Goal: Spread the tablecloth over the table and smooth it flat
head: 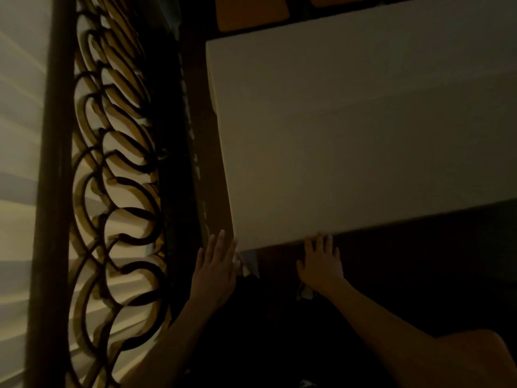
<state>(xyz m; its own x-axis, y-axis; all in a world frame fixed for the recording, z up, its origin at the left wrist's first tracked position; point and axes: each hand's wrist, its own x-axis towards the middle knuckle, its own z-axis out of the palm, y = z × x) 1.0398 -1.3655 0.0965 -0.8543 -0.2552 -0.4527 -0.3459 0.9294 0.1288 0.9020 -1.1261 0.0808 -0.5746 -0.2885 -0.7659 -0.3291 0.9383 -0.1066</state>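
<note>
At tablecloth point(363, 135) edge: both hands point(216, 271) flat.

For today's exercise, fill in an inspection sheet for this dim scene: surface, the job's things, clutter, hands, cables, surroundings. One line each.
Surface: table hidden under the cloth; none of its top shows.
Job's things: plain white tablecloth lies spread and looks flat, faint fold lines only.
Clutter: nothing seen on the cloth.
Hands: left hand open at the cloth's near corner; right hand open, fingertips at the near edge.
Cables: nothing seen.
Surroundings: dark scrolled metal railing on the left; orange chair seats beyond; lighting very dim.
</note>
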